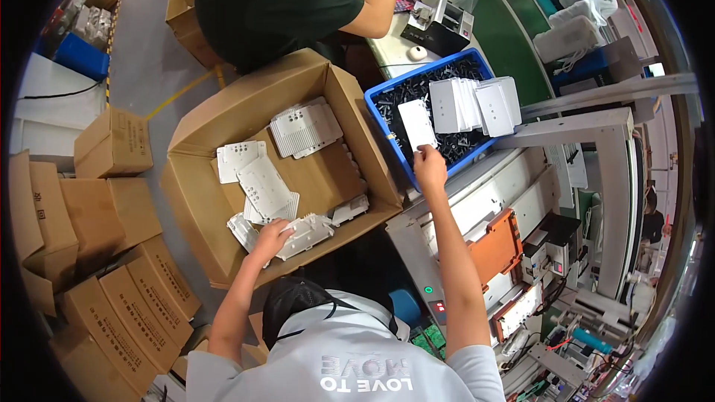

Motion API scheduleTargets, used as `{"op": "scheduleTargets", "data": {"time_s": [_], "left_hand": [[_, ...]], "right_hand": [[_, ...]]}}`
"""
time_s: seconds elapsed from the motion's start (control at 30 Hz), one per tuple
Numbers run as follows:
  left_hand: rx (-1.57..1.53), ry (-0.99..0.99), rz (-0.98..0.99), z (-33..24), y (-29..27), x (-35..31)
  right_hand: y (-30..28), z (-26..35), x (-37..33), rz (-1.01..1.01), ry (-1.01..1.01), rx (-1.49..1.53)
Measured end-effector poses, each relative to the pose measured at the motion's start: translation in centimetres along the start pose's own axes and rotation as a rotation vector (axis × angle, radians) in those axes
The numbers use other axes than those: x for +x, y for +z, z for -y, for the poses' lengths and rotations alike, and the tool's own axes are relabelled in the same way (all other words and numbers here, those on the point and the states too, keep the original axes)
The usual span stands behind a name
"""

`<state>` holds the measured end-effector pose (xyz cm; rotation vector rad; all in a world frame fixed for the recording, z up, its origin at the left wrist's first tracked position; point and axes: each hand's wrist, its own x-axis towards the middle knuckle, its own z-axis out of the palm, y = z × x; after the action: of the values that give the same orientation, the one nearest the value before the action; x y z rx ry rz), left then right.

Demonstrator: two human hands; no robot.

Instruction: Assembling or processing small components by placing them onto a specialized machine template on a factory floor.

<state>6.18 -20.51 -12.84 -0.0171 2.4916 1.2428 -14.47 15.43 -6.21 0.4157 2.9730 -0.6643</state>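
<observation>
Inside a large open cardboard box (pixel 249 82), my left hand (pixel 274 238) is closed on the end of a white moulded plastic panel (pixel 309 234) at the near side. Stacks of similar white panels (pixel 305 128) lie deeper in the box, some fanned out (pixel 264 186). My right hand (pixel 430 168) pinches the near end of a flat white plate (pixel 417 123) over a blue bin (pixel 380 136). Small black parts (pixel 390 108) fill the bin, and more stacked white plates (pixel 453 104) rest on top of them at the right.
A co-worker in a dark shirt (pixel 275 15) sits beyond the box, beside a bench with a black device (pixel 439 28). Machinery with an orange-brown plate (pixel 493 247) stands to my right, under a grey metal frame (pixel 573 130). Cardboard boxes (pixel 123 320) crowd the left.
</observation>
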Motion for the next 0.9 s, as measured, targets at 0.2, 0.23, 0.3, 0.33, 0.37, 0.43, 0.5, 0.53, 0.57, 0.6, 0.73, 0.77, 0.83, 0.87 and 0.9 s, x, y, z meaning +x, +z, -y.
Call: {"op": "scheduleTargets", "data": {"time_s": [0.2, 0.23, 0.3, 0.33, 0.37, 0.43, 0.5, 0.53, 0.57, 0.6, 0.73, 0.77, 0.83, 0.87, 0.9], "left_hand": [[-0.413, -0.288, -0.006, 1.3, -3.3, 0.2], [-0.486, -0.302, -0.032, 1.2, -3.6, 0.5], [-0.601, -0.297, -0.073, 2.3, -3.7, 0.9], [-0.711, -0.288, -0.11, 2.6, -3.8, 1.1], [-0.779, -0.324, -0.109, 3.0, -3.9, 1.3], [-0.852, -0.345, -0.152, 2.5, -4.2, 2.2], [-0.958, -0.401, -0.211, 1.9, -4.9, 3.1], [-0.955, -0.402, -0.211, 2.6, -4.8, 3.7], [-1.064, -0.443, -0.206, 3.8, -4.5, 4.3], [-1.172, -0.485, -0.202, 4.3, -4.5, 4.8], [-1.364, -0.529, -0.229, 5.6, -3.9, 6.8], [-1.389, -0.527, -0.225, 5.8, -3.8, 7.0], [-1.447, -0.494, -0.243, 5.8, -3.3, 7.5], [-1.456, -0.48, -0.247, 5.4, -3.2, 7.6], [-1.454, -0.48, -0.254, 4.8, -3.1, 7.8]], "right_hand": [[1.3, -0.7, 4.0, -0.196, -0.179, -0.24], [1.5, -0.6, 4.0, -0.242, -0.216, -0.249], [1.9, -0.3, 4.1, -0.287, -0.256, -0.26], [2.0, -0.1, 4.2, -0.273, -0.358, -0.219], [2.1, 0.1, 4.3, -0.26, -0.458, -0.176], [1.8, 1.5, 4.0, -0.184, -0.507, -0.1], [2.0, 2.2, 4.4, -0.128, -0.62, -0.022], [2.1, 2.4, 4.7, -0.128, -0.618, -0.02], [2.2, 2.6, 5.1, -0.101, -0.648, -0.092], [2.5, 2.9, 5.3, -0.071, -0.678, -0.163], [3.6, 2.8, 6.9, -0.014, -0.753, -0.352], [3.6, 2.8, 7.0, -0.041, -0.809, -0.352], [3.6, 2.1, 7.3, 0.017, -0.826, -0.41], [3.6, 1.8, 7.2, 0.04, -0.808, -0.435], [3.6, 1.4, 7.0, -0.042, -0.867, -0.483]]}}
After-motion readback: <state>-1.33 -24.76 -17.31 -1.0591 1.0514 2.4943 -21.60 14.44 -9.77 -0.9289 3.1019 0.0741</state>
